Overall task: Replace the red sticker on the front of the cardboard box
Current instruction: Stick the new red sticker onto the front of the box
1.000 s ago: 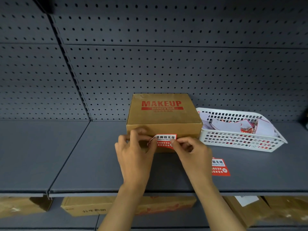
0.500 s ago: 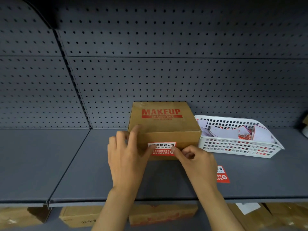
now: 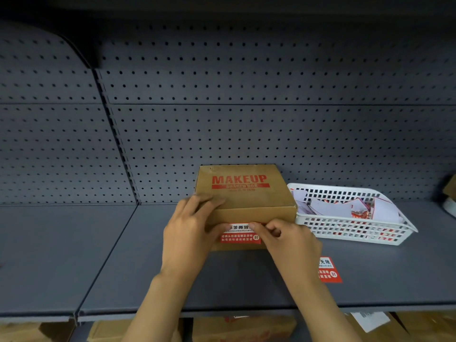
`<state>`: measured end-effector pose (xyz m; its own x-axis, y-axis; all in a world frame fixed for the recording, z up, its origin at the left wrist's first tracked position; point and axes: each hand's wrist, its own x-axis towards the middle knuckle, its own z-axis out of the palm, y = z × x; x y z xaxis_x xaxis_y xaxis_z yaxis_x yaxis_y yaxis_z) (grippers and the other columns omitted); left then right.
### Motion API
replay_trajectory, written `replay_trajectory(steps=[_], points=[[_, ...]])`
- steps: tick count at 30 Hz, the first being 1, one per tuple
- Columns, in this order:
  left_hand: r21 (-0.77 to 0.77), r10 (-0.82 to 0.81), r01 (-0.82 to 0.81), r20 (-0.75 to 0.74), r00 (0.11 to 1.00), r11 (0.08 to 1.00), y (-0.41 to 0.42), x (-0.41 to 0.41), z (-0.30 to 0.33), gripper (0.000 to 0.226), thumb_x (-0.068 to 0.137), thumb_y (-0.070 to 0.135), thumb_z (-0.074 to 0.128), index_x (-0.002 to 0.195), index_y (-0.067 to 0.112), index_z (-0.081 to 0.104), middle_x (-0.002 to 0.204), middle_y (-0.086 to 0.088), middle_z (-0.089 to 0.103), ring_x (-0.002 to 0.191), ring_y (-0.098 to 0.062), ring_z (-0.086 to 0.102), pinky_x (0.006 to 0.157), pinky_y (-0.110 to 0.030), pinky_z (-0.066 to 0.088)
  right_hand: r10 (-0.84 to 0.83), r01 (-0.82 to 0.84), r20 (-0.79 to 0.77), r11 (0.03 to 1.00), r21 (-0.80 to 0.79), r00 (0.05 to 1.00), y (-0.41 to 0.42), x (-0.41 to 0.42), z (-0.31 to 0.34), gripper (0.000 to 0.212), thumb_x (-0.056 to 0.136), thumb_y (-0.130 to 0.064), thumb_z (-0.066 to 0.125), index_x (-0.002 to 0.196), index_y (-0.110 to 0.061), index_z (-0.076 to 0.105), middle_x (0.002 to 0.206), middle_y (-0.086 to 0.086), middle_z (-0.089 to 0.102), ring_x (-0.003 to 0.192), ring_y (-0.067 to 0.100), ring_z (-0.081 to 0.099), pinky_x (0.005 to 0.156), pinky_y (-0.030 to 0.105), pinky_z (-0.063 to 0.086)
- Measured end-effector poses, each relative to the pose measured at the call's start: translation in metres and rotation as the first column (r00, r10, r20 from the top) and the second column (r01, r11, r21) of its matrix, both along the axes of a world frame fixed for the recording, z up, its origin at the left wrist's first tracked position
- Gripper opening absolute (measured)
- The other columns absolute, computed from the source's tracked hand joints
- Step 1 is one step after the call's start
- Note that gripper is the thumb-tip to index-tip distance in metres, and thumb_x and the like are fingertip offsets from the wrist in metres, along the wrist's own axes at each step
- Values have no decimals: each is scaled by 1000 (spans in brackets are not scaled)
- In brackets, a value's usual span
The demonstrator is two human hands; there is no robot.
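- Pressing the red sticker (image 3: 240,234) flat on the front of the cardboard box (image 3: 246,193), which sits on the grey shelf (image 3: 74,255) beside a white basket (image 3: 357,228)
- My left hand (image 3: 190,233) lies open across the box corner, steadying it
- My right hand (image 3: 288,240) is curled, fingertips on the sticker's top edge
- I judge the sticker thin, floppy, tacky: best handled by a corner

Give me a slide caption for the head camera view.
Both hands, left hand and right hand, press a red sticker onto the cardboard box front.
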<state>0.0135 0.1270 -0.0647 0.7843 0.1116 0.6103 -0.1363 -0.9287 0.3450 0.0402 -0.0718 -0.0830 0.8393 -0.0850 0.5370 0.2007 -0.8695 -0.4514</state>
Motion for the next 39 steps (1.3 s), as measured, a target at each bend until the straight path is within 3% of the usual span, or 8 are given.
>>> replay_trajectory(steps=[4, 11, 14, 21, 29, 34, 39], points=[[22, -47, 48, -38, 998, 999, 8, 2, 3, 54, 71, 40, 84, 122, 38, 65, 121, 16, 61, 111, -11, 53, 71, -34, 58, -33, 33, 5, 999, -22, 999, -13, 2, 3, 49, 71, -73, 67, 56, -26, 68, 46, -8, 63, 47, 17, 60, 46, 20, 27], [30, -79, 80, -29, 996, 996, 0, 3, -1, 71, 62, 54, 85, 125, 29, 61, 122, 7, 54, 114, -19, 48, 94, -34, 50, 49, -50, -14, 997, -55, 999, 3, -4, -2, 54, 69, -77, 65, 55, -25, 67, 46, -8, 62, 43, 14, 57, 44, 23, 37], [18, -34, 35, -24, 999, 999, -7, 6, -4, 73, 61, 56, 84, 123, 27, 59, 121, 4, 54, 114, -22, 48, 93, -37, 51, 37, -39, -29, 994, -98, 999, 12, -2, -3, 57, 66, -77, 68, 52, -22, 64, 45, -5, 60, 43, 17, 57, 45, 22, 30], [70, -111, 113, -27, 993, 991, 11, 7, -5, 73, 63, 39, 90, 128, 29, 58, 126, 4, 52, 118, -23, 44, 97, -42, 51, -21, 19, -33, 998, -62, 999, -14, 1, -4, 57, 65, -82, 60, 54, -27, 69, 45, -8, 63, 49, 19, 61, 47, 23, 36], [70, -41, 46, -66, 997, 996, -1, 3, -4, 87, 53, 62, 85, 128, 31, 54, 129, 3, 51, 122, -26, 44, 95, -40, 47, 99, -100, -13, 985, -140, 995, 6, -1, -12, 59, 70, -79, 62, 54, -23, 67, 48, -6, 64, 46, 16, 61, 46, 22, 29], [86, -8, 14, -66, 998, 996, -1, 5, -6, 85, 54, 56, 88, 127, 35, 50, 129, 5, 49, 121, -25, 44, 90, -41, 49, 112, -115, -28, 982, -153, 993, 7, 2, -11, 58, 70, -78, 62, 51, -23, 64, 46, -6, 62, 44, 16, 59, 44, 21, 27], [101, -49, 60, -104, 993, 993, 6, 5, -4, 84, 58, 49, 89, 132, 37, 49, 132, 6, 47, 123, -26, 41, 95, -45, 48, 35, -38, -28, 989, -144, 999, -11, 1, -11, 55, 68, -75, 67, 49, -23, 66, 42, -4, 61, 45, 22, 59, 47, 22, 23]])
